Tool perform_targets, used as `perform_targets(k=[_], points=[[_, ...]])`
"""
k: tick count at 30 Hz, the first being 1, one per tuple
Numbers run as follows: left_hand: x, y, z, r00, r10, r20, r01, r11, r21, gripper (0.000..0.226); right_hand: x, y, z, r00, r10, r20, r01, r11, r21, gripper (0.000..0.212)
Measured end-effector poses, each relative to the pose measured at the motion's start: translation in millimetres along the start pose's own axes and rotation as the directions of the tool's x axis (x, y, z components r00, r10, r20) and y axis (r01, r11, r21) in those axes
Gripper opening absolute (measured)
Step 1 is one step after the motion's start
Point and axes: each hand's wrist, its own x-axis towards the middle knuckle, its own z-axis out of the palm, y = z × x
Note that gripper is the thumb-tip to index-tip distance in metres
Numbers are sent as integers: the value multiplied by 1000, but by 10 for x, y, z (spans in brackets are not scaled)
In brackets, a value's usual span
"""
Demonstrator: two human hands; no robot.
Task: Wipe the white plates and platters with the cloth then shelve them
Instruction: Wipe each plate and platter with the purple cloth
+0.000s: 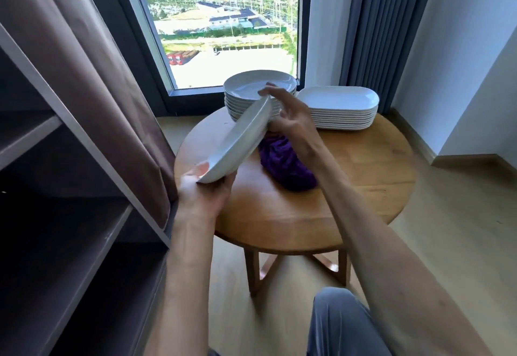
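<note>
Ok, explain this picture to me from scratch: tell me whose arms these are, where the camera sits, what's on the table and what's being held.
There is no machine here. The camera is worn on a person's head and looks down, so the two bare arms are that person's own.

The left hand grips the near rim of a tilted round white plate. The right hand touches its far rim, fingers loosely spread.

On the round wooden table lie a crumpled purple cloth, a stack of round white plates and, to its right, a stack of oblong white platters.

The dark shelving unit on the left is probably where the dishes go.
</note>
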Motion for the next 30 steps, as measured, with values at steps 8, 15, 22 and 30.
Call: perform_targets(k=[8,15,22,30], points=[[29,-58,40,987,-162,19,162,987,-6,70,147,-68,27,957,-39,-287,57,997,56,60],[59,5,50,899,374,228,-432,673,601,89,421,-233,-52,831,344,-438,-189,914,359,34],[-187,15,-105,793,-149,591,-282,770,573,79,565,-182,57,730,625,-277,-544,776,319,31],[-190,54,-121,858,161,488,-284,940,189,117,413,-127,-29,805,426,-413,-404,903,143,33]])
